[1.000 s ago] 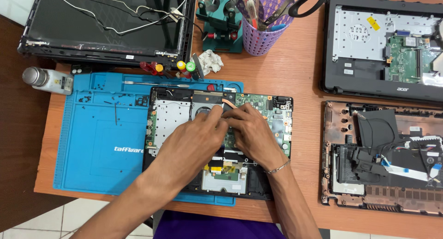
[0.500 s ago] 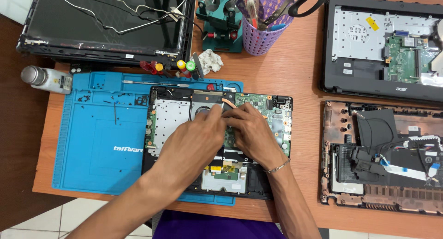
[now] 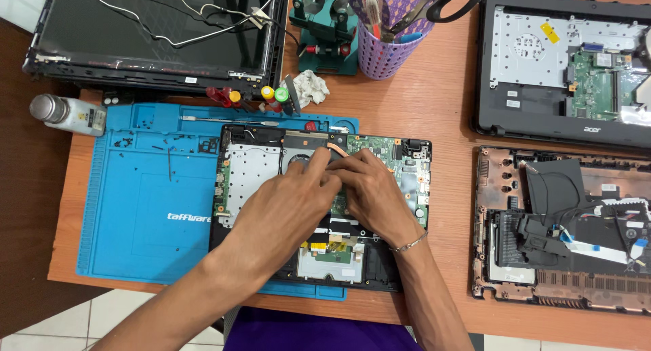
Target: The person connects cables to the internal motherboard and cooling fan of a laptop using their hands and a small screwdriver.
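An opened laptop base [image 3: 252, 171] lies on a blue repair mat [image 3: 149, 215], its green motherboard [image 3: 380, 148] and copper heat pipe [image 3: 337, 148] exposed. My left hand [image 3: 288, 205] and my right hand [image 3: 369, 188] rest together over the middle of the board, fingertips meeting near the fan and heat pipe. The fingers are bent and pressed on the parts beneath them. What they pinch is hidden by the hands. A thin bracelet [image 3: 411, 241] sits on my right wrist.
A detached screen panel [image 3: 149, 32] with loose wires lies at the back left. A small bottle [image 3: 64, 112] sits at the mat's left corner. Screwdrivers [image 3: 254, 95], a green stand [image 3: 325, 32] and a purple tool cup [image 3: 386, 43] stand behind. Two more opened laptop shells [image 3: 563, 66] [image 3: 563, 229] lie at the right.
Both hands stay over the motherboard, with only slight shifts of the fingers. Nothing else has moved.
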